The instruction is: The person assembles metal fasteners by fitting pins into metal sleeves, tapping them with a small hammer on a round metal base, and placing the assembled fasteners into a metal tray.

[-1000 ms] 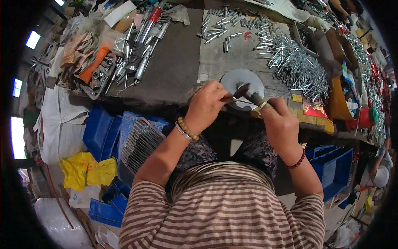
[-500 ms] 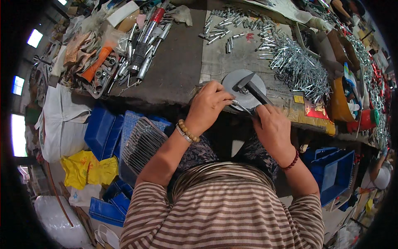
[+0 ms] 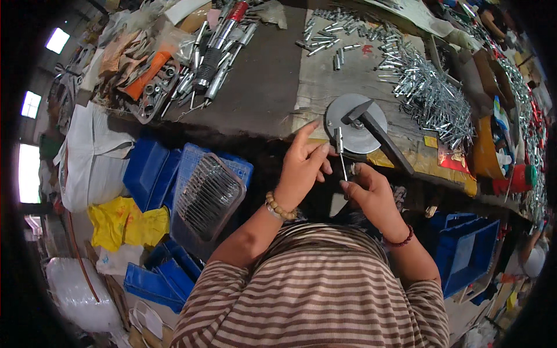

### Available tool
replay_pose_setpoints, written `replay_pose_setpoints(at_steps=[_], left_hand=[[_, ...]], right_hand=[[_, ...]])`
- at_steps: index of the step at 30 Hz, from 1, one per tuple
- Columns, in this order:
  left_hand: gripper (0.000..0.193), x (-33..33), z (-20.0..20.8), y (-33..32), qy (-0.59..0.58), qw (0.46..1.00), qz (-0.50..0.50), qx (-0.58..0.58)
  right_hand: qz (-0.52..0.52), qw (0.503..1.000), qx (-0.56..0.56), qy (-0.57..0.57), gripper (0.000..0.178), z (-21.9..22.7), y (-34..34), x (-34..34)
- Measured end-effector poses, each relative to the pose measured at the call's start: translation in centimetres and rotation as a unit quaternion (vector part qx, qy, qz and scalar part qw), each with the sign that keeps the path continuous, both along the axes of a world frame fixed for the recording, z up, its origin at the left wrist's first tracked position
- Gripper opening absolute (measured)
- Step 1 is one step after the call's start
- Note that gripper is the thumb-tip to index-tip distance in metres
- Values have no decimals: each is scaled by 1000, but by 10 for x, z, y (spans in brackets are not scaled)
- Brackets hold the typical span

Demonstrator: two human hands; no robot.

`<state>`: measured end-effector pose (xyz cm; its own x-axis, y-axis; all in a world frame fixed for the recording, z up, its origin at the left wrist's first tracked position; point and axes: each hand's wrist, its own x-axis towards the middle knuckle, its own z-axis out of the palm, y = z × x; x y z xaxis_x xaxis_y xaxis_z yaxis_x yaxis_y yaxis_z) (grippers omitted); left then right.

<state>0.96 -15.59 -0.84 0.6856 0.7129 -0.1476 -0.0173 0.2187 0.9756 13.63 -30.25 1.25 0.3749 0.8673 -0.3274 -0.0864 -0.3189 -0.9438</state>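
My right hand [image 3: 376, 196] pinches the lower end of a slim metal rod [image 3: 344, 163], whose thicker silver sleeve points away from me. Close to its left side is my left hand [image 3: 300, 169], index finger stretched out and the other fingers loosely bent, holding nothing that I can see. Beyond the rod, a round grey metal disc [image 3: 342, 107] lies at the bench edge. A hammer [image 3: 384, 142] rests across it, its head on the disc and its dark handle slanting over the bench edge toward my right hand.
A heap of thin metal rods [image 3: 438, 104] covers the bench's right side; short metal tubes [image 3: 328, 36] lie scattered farther back. Tools and an orange-handled item [image 3: 145, 76] crowd the left. Below are a clear tray of rods [image 3: 207, 194] and blue bins [image 3: 473, 246].
The rod has swung from slanting between both hands to pointing away from me in my right hand. My left hand has let go of it. Both hands are nearer my body.
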Motion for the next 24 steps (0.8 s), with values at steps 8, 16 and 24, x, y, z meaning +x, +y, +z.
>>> replay_pose_setpoints(at_steps=[8, 16, 24], left_hand=[[68, -35, 14, -4, 4, 998, 42, -47], [58, -167, -7, 25, 90, 968, 226, 63], [51, -319, -65, 45, 335, 859, 385, 46]], right_hand=[[34, 999, 27, -31, 11, 9, 18, -42], [131, 991, -8, 31, 35, -21, 13, -34], [171, 983, -7, 64, 28, -39, 23, -35]])
